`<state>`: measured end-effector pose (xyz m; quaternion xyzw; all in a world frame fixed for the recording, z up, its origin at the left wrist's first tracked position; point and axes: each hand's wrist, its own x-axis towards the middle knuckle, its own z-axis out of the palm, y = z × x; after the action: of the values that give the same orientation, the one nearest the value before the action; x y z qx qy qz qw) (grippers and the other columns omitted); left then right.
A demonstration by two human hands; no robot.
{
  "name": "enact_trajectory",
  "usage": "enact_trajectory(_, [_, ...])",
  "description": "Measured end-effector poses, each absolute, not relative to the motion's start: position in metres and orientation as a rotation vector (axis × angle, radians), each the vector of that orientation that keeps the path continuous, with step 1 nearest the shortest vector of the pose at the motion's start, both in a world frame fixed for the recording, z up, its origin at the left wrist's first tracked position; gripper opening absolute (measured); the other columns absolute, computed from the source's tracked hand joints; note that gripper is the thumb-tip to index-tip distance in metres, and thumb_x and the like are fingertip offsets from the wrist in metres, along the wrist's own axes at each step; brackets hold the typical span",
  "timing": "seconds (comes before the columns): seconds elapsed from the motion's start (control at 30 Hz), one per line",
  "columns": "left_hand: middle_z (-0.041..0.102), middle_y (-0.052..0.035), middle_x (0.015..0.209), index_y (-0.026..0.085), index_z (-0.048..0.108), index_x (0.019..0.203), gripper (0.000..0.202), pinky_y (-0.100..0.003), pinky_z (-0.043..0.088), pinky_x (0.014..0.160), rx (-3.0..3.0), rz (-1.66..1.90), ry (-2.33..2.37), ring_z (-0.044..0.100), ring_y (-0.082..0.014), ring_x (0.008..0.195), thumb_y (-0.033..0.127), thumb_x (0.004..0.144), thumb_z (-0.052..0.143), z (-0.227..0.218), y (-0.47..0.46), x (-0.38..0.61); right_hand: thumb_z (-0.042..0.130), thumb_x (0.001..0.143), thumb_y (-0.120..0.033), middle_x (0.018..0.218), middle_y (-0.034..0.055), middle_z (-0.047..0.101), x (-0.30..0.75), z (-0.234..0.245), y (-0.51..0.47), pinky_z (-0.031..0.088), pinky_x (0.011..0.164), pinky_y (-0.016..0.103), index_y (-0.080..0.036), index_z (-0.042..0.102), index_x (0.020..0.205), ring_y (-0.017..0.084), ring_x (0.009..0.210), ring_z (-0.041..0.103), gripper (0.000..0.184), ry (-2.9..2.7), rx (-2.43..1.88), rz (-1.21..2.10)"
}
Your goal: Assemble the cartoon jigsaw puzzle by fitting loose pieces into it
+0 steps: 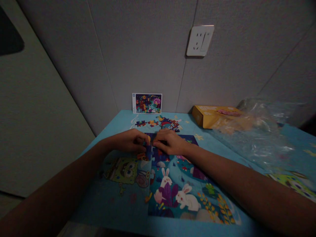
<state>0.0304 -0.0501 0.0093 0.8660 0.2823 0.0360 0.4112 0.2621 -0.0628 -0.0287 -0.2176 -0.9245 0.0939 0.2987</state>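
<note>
A partly assembled jigsaw puzzle (177, 191) with white rabbits and flowers lies on a light blue cartoon tablecloth (118, 200). My left hand (129, 141) and my right hand (170, 142) meet at the puzzle's far left edge. Both have their fingers curled and pinched together over small dark blue and orange puzzle pieces (148, 149) there. Which hand grips which piece is hard to make out in the dim light. Several loose puzzle pieces (160, 123) lie just beyond the hands.
A reference picture card (147, 103) leans against the grey wall at the back. A yellow puzzle box (209, 117) and a crumpled clear plastic bag (259, 135) lie at the right. A wall socket (199, 40) is above.
</note>
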Motion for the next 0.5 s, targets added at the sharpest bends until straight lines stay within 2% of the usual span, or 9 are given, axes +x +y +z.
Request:
enact_trajectory(0.17, [0.064,0.0022,0.056,0.017,0.062,0.084,0.017,-0.02,0.035,0.048,2.198,-0.007,0.831,0.056,-0.0114,0.049,0.032,0.078,0.067,0.0148,-0.0589,0.0367,0.053,0.091,-0.025,0.068,0.002,0.063,0.2612,-0.0283,-0.0634,0.038,0.071,0.028,-0.016,0.066,0.076,0.014,0.067,0.055,0.022,-2.453,-0.621,0.261])
enact_trajectory(0.3, [0.058,0.0065,0.052,0.018,0.058,0.096,0.024,-0.02,0.033,0.047,2.214,-0.021,0.857,0.049,-0.0102,0.044,0.031,0.078,0.067,0.0164,-0.0616,0.0384,0.052,0.09,-0.023,0.067,0.0023,0.061,0.2604,-0.0271,-0.0641,0.038,0.068,0.028,-0.015,0.066,0.075,0.013,0.065,0.053,0.023,-2.456,-0.608,0.239])
enact_trajectory(0.5, [0.056,0.0059,0.056,0.019,0.061,0.09,0.021,-0.021,0.034,0.053,2.394,0.032,0.776,0.05,-0.0102,0.05,0.035,0.079,0.068,0.013,-0.0593,0.039,0.05,0.089,-0.024,0.066,0.0023,0.06,0.2594,-0.0263,-0.0646,0.037,0.067,0.028,-0.015,0.066,0.073,0.013,0.063,0.051,0.024,-2.462,-0.619,0.229])
